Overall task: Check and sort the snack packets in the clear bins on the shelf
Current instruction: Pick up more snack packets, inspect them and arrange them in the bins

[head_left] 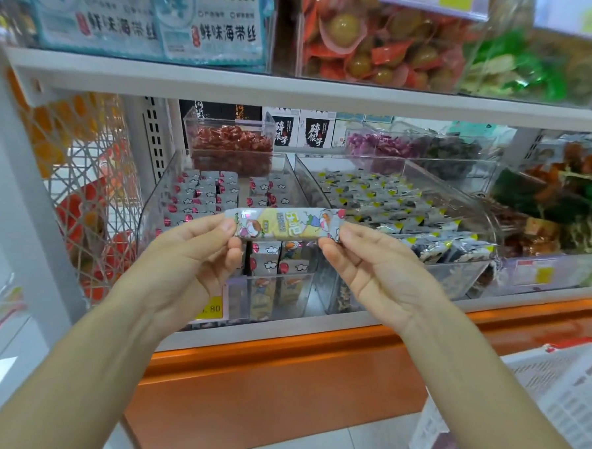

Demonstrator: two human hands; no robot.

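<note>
The left hand [197, 253] and right hand [374, 266] each pinch one end of a long, shiny silver and yellow snack packet [284, 223]. It is held flat in front of a clear plastic bin [155, 210] full of packets like it.

snack packet [284, 223] | yellow-and-silver (cartoon print) | level, lengthwise | held above left clear bin [156, 199]
</note>
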